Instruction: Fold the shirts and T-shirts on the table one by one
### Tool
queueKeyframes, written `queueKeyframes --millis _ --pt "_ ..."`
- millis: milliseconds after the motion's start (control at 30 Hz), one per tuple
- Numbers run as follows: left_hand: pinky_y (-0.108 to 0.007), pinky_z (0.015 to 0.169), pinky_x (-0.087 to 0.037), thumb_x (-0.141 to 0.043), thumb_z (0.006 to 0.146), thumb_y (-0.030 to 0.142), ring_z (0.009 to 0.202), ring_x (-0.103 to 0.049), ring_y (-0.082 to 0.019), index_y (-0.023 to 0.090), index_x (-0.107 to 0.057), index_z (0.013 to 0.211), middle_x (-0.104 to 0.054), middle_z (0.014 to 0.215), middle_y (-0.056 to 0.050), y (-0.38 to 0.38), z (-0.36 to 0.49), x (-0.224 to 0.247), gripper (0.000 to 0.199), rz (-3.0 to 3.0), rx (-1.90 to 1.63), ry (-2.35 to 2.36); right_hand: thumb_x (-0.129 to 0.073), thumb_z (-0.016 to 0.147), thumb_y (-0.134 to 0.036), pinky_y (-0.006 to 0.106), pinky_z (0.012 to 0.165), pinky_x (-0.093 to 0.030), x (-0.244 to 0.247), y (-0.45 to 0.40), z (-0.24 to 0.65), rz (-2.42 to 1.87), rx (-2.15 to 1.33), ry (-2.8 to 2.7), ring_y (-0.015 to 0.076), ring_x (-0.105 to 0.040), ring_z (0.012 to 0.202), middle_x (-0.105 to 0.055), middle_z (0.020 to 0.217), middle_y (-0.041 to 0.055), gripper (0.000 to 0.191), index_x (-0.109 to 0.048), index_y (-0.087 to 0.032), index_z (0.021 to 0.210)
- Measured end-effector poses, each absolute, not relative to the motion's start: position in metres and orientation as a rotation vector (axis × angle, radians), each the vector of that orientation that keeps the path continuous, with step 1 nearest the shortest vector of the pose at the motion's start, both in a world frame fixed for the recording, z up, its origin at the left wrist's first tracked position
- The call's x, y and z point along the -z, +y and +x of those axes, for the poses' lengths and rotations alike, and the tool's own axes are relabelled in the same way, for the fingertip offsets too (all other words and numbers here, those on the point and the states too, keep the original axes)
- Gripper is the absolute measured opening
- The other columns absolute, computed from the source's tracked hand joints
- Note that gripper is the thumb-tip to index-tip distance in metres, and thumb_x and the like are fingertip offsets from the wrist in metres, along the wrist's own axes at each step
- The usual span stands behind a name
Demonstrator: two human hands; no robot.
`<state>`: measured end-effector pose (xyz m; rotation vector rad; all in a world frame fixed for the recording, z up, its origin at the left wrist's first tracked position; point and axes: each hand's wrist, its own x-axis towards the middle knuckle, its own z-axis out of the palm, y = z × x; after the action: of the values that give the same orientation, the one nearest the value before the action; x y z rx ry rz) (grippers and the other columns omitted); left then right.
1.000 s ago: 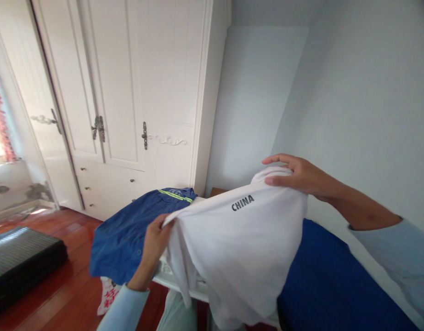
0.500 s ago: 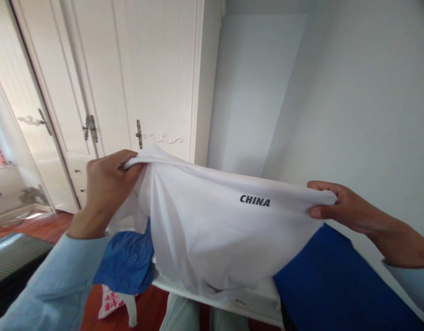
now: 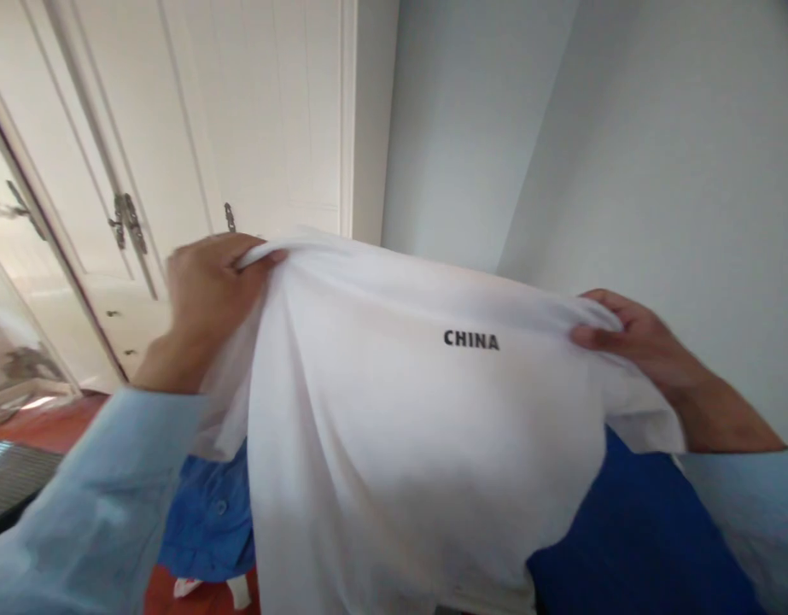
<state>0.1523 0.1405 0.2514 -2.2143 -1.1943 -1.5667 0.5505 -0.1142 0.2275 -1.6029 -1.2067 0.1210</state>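
A white T-shirt [image 3: 419,410] with the black word CHINA on it hangs stretched between my two hands. My left hand [image 3: 214,286] is closed on one shoulder of the shirt, with the cloth pinched between thumb and fingers. At the other shoulder my right hand [image 3: 630,333] grips the fabric in the same way, and a short sleeve drapes below it. The shirt's lower part drops out of the bottom of the view and covers much of what lies beneath.
Behind the shirt on the left stands a white wardrobe [image 3: 271,102]; a pale wall [image 3: 675,154] is on the right. A blue buttoned garment [image 3: 205,530] hangs low left, and a flat dark blue surface [image 3: 637,530] lies low right. Reddish flooring [image 3: 189,598] shows below.
Both hands have risen with the shirt, so more of its body hangs down. A sleeve now drops by my right hand. The view has shifted slightly to the right.
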Motion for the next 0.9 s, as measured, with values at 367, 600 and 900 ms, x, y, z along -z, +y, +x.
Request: queueKeyframes --millis 367,600,900 --pt "-0.047 0.104 -0.041 -0.050 0.095 0.037 0.133 -0.049 -0.034 0.015 -0.054 0.134 -0.055 0.141 -0.020 0.195 0.246 -0.058 0.045 -2.763 0.163 -1.267 -0.071 0.068 -0.020 0.043 0.101 -0.047 -0.024 0.006 0.628 -2.163 -0.093 -1.359 0.0292 -0.064 0.113 -0.067 0.125 0.0178 0.056 -0.060 -0.014 0.123" --pt "-0.052 0.116 -0.025 -0.037 0.099 0.049 0.149 -0.023 -0.037 0.007 -0.040 0.147 -0.031 0.158 -0.026 0.195 0.205 0.008 0.064 -2.837 0.054 -1.214 -0.067 0.078 -0.049 0.038 0.082 -0.056 -0.018 -0.026 0.632 -2.205 -0.472 -1.200 0.0322 -0.071 0.099 -0.074 0.109 0.0158 0.045 -0.069 -0.015 0.106" --pt "-0.055 0.115 -0.025 -0.032 0.100 0.047 0.149 -0.025 -0.034 0.012 -0.035 0.152 -0.030 0.160 -0.022 0.213 0.199 0.004 0.062 -2.915 0.020 -1.322 -0.072 0.069 -0.033 0.039 0.076 -0.056 -0.081 -0.042 0.687 -2.434 -0.135 -0.949 0.0329 -0.072 0.088 -0.077 0.089 0.0137 0.034 -0.073 -0.016 0.099"
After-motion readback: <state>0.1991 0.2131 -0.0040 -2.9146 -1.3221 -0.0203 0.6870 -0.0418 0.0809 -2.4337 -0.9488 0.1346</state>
